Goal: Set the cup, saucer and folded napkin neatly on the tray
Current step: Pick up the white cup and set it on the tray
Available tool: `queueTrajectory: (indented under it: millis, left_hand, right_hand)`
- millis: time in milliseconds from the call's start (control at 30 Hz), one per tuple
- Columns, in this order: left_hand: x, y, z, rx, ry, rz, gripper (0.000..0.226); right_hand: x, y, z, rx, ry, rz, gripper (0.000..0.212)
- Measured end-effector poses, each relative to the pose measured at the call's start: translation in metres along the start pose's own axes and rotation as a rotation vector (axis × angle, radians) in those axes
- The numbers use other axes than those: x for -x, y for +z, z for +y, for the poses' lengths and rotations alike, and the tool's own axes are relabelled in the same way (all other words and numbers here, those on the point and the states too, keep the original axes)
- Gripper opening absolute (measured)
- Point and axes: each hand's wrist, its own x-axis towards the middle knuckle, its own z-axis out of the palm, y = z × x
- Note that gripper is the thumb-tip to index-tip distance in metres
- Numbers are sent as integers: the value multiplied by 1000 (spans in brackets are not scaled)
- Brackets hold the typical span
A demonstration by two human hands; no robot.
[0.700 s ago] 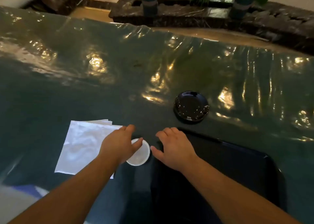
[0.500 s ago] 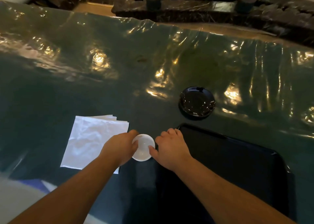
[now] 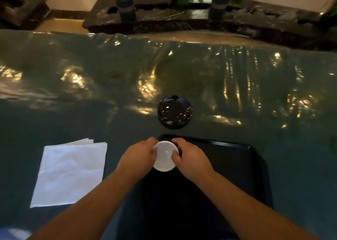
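On the green table we have the tray, the napkin left of it and the saucer beyond. We judge the cup step is underway: our left hand and right hand pinch its rim over the tray's far left corner. Next we lower it level.

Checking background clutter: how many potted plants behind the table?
2 clear: one pot at left on the dark ledge, one pot at right. Leaves between them and at the far right edge may belong to more.
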Motion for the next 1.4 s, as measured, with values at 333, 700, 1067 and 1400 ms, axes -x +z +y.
queueTrajectory:
  millis: [333, 700, 1067, 1400]
  left_hand:
    - [-47, 69, 133, -137, 265, -195, 27]
    - [-41, 90, 157, 32, 300, 95, 38]
    - [-27, 124, 177, 859, -241, -215, 19]
    - [-50, 136, 211, 896, -163, -329, 26]
  right_hand:
    - [46, -45, 118, -154, 247, 72, 52]
    - [57, -41, 157, -435, 479, 280, 50]
    - [64, -59, 168, 315, -23, 213, 85]
    - [71, -78, 200, 364, 46, 305, 84]
